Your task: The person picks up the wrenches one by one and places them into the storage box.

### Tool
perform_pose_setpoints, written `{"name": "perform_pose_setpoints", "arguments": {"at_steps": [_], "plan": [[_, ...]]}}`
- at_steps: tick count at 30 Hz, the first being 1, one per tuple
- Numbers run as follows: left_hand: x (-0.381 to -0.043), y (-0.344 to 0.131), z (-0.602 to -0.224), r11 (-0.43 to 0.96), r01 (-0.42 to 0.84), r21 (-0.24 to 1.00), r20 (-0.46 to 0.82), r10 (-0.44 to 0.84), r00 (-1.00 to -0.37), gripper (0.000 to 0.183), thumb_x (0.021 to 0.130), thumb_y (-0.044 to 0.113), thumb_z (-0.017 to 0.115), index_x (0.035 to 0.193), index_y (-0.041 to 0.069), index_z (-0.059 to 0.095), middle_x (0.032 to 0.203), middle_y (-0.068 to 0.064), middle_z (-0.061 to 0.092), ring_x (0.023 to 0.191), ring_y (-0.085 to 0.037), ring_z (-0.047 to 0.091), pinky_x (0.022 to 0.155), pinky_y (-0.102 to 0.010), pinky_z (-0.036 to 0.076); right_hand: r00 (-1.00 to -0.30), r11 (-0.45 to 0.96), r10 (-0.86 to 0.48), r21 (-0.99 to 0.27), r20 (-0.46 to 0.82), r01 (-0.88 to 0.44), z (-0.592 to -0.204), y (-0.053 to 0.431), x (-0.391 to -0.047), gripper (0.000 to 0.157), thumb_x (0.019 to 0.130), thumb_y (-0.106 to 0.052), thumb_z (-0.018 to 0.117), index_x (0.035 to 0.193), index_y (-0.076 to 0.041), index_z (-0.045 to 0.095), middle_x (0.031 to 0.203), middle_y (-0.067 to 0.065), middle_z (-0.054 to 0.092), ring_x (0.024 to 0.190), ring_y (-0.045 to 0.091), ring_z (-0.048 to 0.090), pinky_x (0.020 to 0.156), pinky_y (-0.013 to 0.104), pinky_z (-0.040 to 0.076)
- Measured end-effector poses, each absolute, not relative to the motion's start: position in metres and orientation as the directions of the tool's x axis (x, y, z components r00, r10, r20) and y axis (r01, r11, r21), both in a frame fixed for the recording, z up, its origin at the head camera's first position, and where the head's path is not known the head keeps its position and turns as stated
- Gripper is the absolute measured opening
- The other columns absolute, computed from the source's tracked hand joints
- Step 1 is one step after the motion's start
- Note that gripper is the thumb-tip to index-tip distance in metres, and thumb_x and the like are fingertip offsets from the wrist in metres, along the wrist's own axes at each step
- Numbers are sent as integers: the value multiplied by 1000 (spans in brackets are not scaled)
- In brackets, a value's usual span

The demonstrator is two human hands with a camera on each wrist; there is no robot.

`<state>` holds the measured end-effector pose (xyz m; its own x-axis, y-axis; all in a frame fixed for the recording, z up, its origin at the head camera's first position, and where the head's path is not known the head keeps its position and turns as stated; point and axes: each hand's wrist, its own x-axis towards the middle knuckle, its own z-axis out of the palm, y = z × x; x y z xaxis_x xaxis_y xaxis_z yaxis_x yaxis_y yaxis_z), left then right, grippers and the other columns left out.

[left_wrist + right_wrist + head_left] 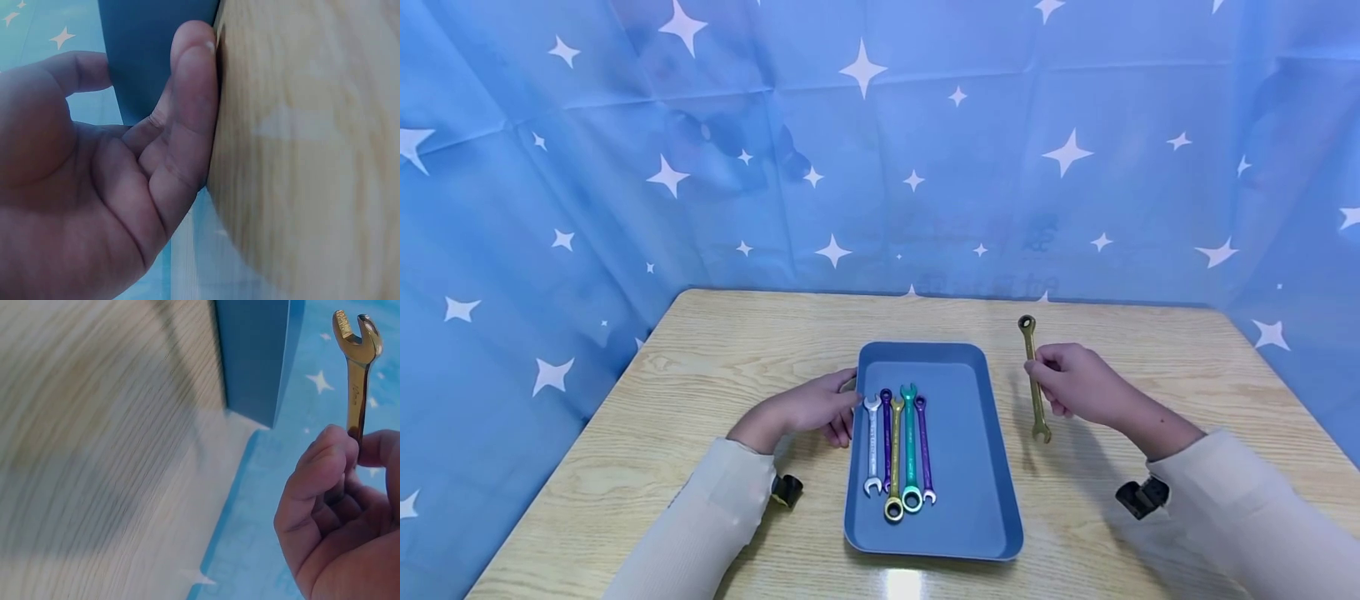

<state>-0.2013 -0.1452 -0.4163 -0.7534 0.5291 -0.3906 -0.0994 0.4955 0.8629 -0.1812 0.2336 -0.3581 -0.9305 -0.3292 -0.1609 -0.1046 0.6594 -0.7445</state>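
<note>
A blue-grey tray (pixel 973 467) lies on the table. Its left side holds several combination wrenches side by side: a silver wrench (pixel 872 446), a purple wrench (pixel 887 433), a gold wrench (pixel 895 462), a green wrench (pixel 911 442) and a second purple wrench (pixel 924 442). My left hand (pixel 820 408) grips the tray's left wall, thumb at the rim and fingers against the outside. Right of the tray, above the table, my right hand (pixel 1075 383) pinches another gold combination wrench (pixel 1032 354) by its shank. Its ring end points away; its open-end jaw (pixel 357 337) shows in the right wrist view.
The light wood table (pixel 700 417) carries the tray near its middle. Behind and to the left hangs a blue curtain (pixel 775 208) with white stars. A small black wrist device (pixel 1142 497) sits at the right sleeve, another black device (pixel 787 490) at the left.
</note>
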Motion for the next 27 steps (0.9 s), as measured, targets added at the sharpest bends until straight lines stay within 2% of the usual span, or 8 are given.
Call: {"name": "perform_pose_setpoints", "arguments": {"at_steps": [7, 27], "plan": [[-202, -145, -416, 498, -96, 862, -389, 527, -756, 63, 108, 26, 39, 163, 16, 10, 80, -15, 68, 66, -21, 67, 64, -38, 62, -930, 637, -338, -762, -141, -116, -357, 224, -176, 40, 107, -28, 48, 75, -4, 44, 59, 2, 44, 50, 16, 47, 46, 30, 42], [-202, -145, -417, 492, -96, 865, -386, 532, -754, 64, 107, 26, 39, 162, 16, 10, 79, -15, 68, 65, -20, 67, 63, -38, 62, -906, 582, -394, -805, -156, -115, -359, 200, -166, 40, 105, -26, 51, 73, -3, 44, 55, 0, 43, 46, 14, 43, 44, 28, 38]]}}
